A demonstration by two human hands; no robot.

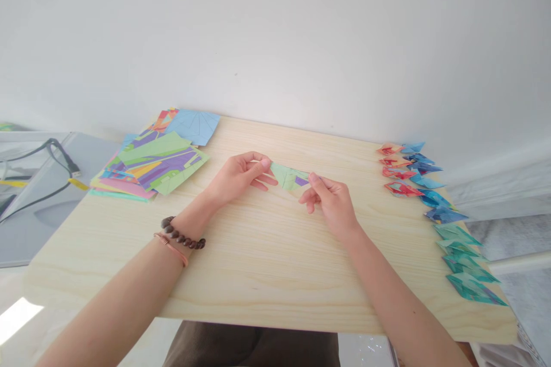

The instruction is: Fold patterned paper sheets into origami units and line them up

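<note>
Head view: left hand (246, 174) and right hand (330, 199) pinched seemingly part-folded green-purple paper (289, 178); folded paper shapes (446, 215) lay at three o'clock, flat sheets (166, 156) at nine.

A dark beaded bracelet (181, 238), a coppery bangle (173, 248) and brown legwear (215, 345) are worn.

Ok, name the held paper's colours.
Held paper: light green with a purple patch, clearest in the head view.

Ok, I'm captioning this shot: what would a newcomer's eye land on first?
Probably the small green paper held between the left hand and right hand, mid-picture. Next, the red, blue and green folded pieces lined along the right of the table, then the pile of patterned sheets at its back left.
</note>
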